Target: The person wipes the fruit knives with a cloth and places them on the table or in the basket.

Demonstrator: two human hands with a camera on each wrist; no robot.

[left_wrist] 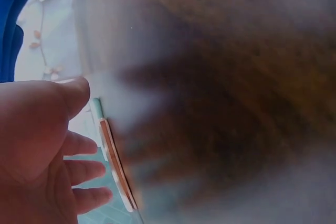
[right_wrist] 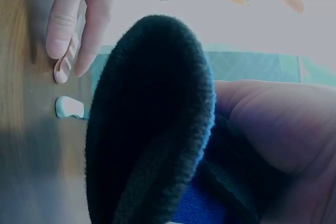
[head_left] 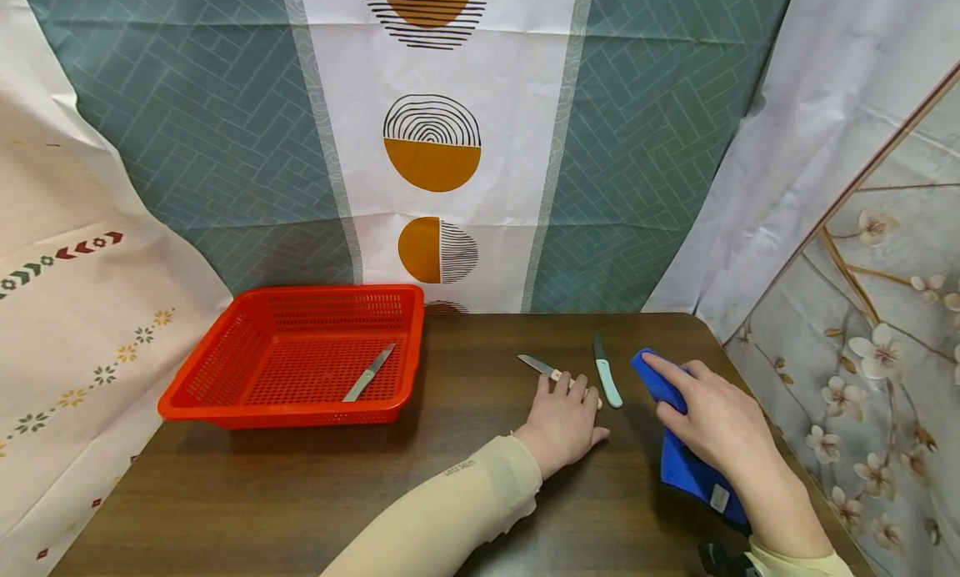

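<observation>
Head camera: a left hand (head_left: pixel 564 418), fingers loosely extended, lies over a cream-handled knife (head_left: pixel 553 373) on the brown table (head_left: pixel 450 469), presumably at the handle end to avoid the blade (head_left: pixel 534 363), as the right hand (head_left: pixel 716 414) grips a blue cloth (head_left: pixel 686 464) well aside.

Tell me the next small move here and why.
Probably curl the left grip around the cream-handled, metal-bladed knife: that grip reaches over the handle, fingers fairly straight, while the right grip holds the blue fabric cloth.
</observation>
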